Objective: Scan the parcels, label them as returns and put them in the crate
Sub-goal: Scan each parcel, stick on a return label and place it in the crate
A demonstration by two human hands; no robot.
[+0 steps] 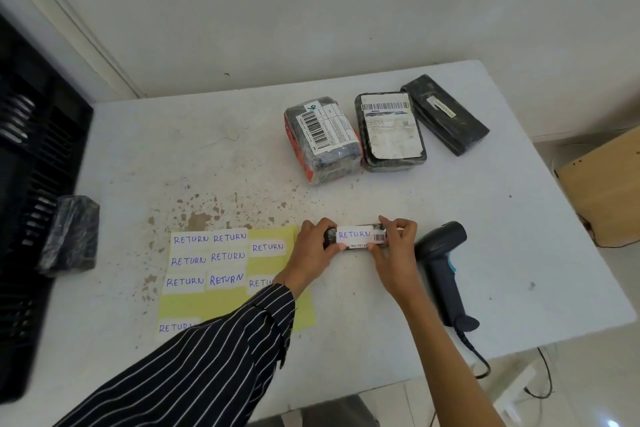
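Observation:
A small black parcel (pixel 360 246) lies on the white table (pixel 485 253) near its front middle, with a white RETURN label (pixel 354 235) on its top beside a small barcode. My left hand (pixel 311 246) grips the parcel's left end and my right hand (pixel 398 239) its right end, fingers pressing on the label. A yellow sheet (pixel 273 234) with several RETURN stickers lies just left of my hands. The black crate (pixel 31 184) stands at the left edge. A dark barcode scanner (pixel 443 267) lies to the right.
Three wrapped parcels sit at the back: one with orange tape (pixel 322 139), a black one with a big label (pixel 389 132), a long black one (pixel 445 113). Another black parcel (pixel 69 236) rests by the crate. A cardboard box (pixel 606 184) stands off the table's right side.

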